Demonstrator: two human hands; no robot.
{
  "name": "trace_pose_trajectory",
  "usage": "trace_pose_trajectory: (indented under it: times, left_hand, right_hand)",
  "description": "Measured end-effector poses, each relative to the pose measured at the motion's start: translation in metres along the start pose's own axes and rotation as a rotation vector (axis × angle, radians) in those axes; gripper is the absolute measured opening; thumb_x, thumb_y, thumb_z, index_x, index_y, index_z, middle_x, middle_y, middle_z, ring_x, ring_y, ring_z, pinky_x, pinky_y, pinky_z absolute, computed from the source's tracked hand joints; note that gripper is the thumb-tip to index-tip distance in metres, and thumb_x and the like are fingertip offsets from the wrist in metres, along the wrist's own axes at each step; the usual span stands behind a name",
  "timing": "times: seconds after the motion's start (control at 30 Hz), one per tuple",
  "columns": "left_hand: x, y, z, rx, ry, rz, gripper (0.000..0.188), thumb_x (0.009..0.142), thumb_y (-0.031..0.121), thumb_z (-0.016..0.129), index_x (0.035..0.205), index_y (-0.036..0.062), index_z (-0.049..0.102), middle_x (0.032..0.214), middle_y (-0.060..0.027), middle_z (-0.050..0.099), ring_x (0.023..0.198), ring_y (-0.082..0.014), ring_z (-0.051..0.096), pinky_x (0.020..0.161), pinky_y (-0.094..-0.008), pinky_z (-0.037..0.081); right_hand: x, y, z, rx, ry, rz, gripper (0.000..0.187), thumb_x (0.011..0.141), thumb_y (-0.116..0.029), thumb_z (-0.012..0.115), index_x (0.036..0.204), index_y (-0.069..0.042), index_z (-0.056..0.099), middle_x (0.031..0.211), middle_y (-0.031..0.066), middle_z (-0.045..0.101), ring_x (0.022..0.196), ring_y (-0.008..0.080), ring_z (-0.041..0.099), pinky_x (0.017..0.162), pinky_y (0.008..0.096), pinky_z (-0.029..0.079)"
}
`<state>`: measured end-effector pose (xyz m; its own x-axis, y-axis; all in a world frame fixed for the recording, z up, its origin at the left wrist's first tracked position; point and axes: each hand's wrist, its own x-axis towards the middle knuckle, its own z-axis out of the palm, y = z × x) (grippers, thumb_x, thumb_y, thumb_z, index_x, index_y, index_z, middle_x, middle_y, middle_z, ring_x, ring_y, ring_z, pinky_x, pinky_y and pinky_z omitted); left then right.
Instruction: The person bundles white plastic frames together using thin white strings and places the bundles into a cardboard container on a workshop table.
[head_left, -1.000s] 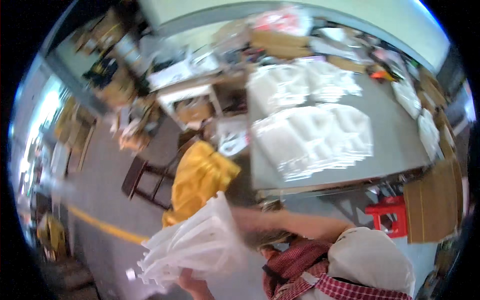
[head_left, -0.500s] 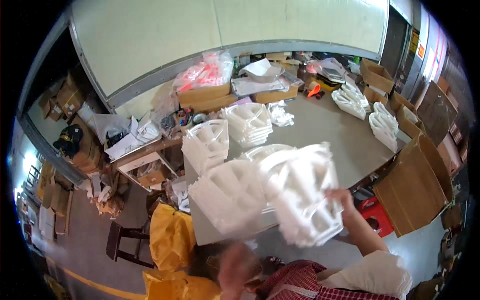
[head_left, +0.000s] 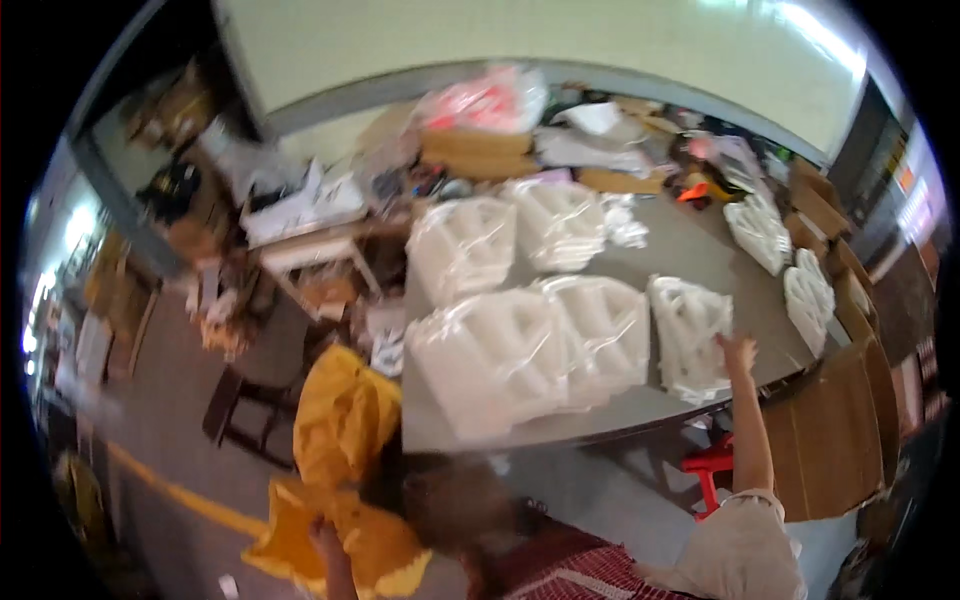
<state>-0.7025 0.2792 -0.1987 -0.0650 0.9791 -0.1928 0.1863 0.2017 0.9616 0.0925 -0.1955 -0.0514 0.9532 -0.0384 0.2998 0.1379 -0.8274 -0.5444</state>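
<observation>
My right hand (head_left: 738,353) is at the right edge of a small stack of white moulded plastic parts (head_left: 690,335) on the table's near right side. Its fingers look spread, not wrapped round the stack. My left hand (head_left: 325,537) is low on the left, over a yellow sack (head_left: 385,545); blur hides whether its fingers grip the sack. Left of the small stack stand two larger white stacks, a wide one (head_left: 490,355) and a narrower one (head_left: 605,335), touching each other. Behind them are two more stacks of the same ribbed parts (head_left: 460,245) (head_left: 560,225).
More white parts (head_left: 757,232) lie at the grey table's (head_left: 690,245) far right, near open cardboard boxes (head_left: 825,430). A red stool (head_left: 708,465) stands under the right edge. A dark wooden stool (head_left: 245,420) is at left. Bags and clutter line the back.
The small stack my right hand held in the air now rests on the table, right of the others. My left hand has moved left to the yellow sack. The view has shifted.
</observation>
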Motion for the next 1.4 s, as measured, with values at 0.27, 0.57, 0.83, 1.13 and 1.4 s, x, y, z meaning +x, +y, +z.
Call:
trace_pose_trajectory:
  times: [0.27, 0.57, 0.83, 1.13, 1.4]
  left_hand:
    - [0.055, -0.110, -0.092, 0.428, 0.105, -0.324, 0.030, 0.079, 0.016, 0.064, 0.103, -0.0012, 0.065, 0.091, -0.0137, 0.067, 0.085, -0.0247, 0.063, 0.069, -0.0379, 0.049]
    - [0.104, -0.224, -0.091, 1.106, -0.443, -0.395, 0.062, 0.075, 0.029, 0.068, 0.125, -0.0040, 0.049, 0.127, -0.0266, 0.054, 0.122, -0.0395, 0.051, 0.095, -0.0501, 0.046]
    - [0.080, -0.309, -0.090, 1.115, -0.635, -0.287, 0.093, 0.062, 0.028, 0.075, 0.145, 0.0144, 0.037, 0.147, -0.0129, 0.042, 0.137, -0.0390, 0.034, 0.109, -0.0578, 0.028]
    - [0.072, -0.226, -0.070, 1.420, -0.872, -0.340, 0.104, 0.046, 0.041, 0.087, 0.138, 0.0125, 0.048, 0.142, -0.0212, 0.043, 0.136, -0.0407, 0.033, 0.109, -0.0592, 0.027]
    - [-0.023, -0.113, -0.108, 1.067, -0.632, -0.087, 0.082, 0.054, 0.036, 0.088, 0.119, 0.0025, 0.052, 0.113, -0.0233, 0.063, 0.105, -0.0436, 0.059, 0.090, -0.0458, 0.049]
  right_hand:
    - [-0.237, -0.224, -0.049, 0.181, -0.264, -1.032, 0.034, 0.088, 0.006, 0.049, 0.119, 0.000, 0.062, 0.119, 0.0155, 0.063, 0.112, 0.0342, 0.060, 0.097, 0.0411, 0.047]
    - [-0.485, -0.191, 0.002, -0.084, -1.335, -0.831, 0.038, 0.084, -0.003, 0.060, 0.123, -0.004, 0.058, 0.125, 0.0160, 0.059, 0.096, 0.0315, 0.067, 0.078, 0.0374, 0.056]
    - [-0.503, -0.122, -0.010, -0.305, -1.473, -0.426, 0.039, 0.084, -0.008, 0.065, 0.122, -0.003, 0.057, 0.113, 0.0170, 0.063, 0.085, 0.0250, 0.067, 0.072, 0.0347, 0.055]
    - [-0.507, -0.164, 0.026, -0.321, -1.433, -0.461, 0.047, 0.084, -0.013, 0.068, 0.128, -0.005, 0.052, 0.121, 0.0173, 0.061, 0.089, 0.0230, 0.068, 0.073, 0.0337, 0.055]
    - [-0.483, -0.122, 0.027, -0.199, -1.414, -0.389, 0.060, 0.082, -0.017, 0.067, 0.137, -0.007, 0.044, 0.132, 0.0218, 0.053, 0.095, 0.0349, 0.066, 0.084, 0.0414, 0.053]
